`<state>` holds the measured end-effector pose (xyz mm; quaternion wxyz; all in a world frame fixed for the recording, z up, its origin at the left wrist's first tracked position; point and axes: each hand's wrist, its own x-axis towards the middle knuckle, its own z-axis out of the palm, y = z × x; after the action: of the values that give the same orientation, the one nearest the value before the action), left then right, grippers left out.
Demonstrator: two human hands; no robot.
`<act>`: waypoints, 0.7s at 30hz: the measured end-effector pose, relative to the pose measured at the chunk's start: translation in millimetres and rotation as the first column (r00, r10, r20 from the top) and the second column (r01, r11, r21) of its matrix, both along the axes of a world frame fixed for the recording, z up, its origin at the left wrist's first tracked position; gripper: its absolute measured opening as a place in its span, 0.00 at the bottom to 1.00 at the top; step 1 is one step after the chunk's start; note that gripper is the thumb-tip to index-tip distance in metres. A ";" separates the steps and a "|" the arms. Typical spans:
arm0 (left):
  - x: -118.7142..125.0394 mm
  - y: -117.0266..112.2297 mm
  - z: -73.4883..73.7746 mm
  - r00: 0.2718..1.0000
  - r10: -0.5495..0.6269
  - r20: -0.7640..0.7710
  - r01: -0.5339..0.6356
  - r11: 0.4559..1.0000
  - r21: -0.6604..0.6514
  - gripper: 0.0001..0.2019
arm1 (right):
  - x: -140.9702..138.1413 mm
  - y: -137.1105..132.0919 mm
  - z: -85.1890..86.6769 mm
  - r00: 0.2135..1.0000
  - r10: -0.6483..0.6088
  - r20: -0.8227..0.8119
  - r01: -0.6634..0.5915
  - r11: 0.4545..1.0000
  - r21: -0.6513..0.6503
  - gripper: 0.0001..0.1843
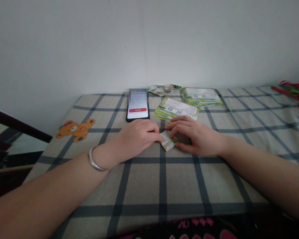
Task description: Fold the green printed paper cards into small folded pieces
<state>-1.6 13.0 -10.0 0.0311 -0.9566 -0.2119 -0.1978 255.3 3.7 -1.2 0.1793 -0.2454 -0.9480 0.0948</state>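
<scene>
A small folded printed paper (167, 143), green and white, lies on the checked cloth between my hands. My left hand (137, 135), a silver bangle at its wrist, pinches the paper's left corner, with the fingers curled. From the right, my right hand (198, 136) bends over the paper, its fingertips on the upper edge and its thumb at the lower right edge. Just beyond the right fingers lies a stack of green-and-white printed leaflets (180, 108). A phone (138, 114) with a lit screen and a red button rests beyond my left hand.
Folded paper pieces (164, 89) lie by the wall, left of a second leaflet stack (201, 95). Red and green items (295, 91) are at the far right. A teddy bear figure (76, 130) is on the left of the tablecloth (142, 186). A pale wall (144, 43) stands behind.
</scene>
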 end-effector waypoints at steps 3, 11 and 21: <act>0.9 -1.6 1.6 0.999 0.035 -0.018 -0.034 0.999 0.027 0.10 | -1.5 -0.6 2.5 1.000 -0.011 0.022 0.010 1.000 0.016 0.13; 2.6 -6.7 8.8 0.998 0.047 -0.035 -0.048 0.998 -0.032 0.14 | -1.8 -3.9 -0.1 0.991 -0.112 0.067 0.105 0.989 0.106 0.28; 3.8 -5.6 5.3 0.997 0.043 -0.069 -0.040 0.998 0.040 0.10 | 2.0 -0.2 5.1 0.996 -0.061 0.068 0.052 0.991 0.124 0.16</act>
<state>2.2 7.5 -4.7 0.0611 -0.9575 -0.2267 -0.1676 257.4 3.5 3.9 0.1624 -0.2641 -0.9505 0.0228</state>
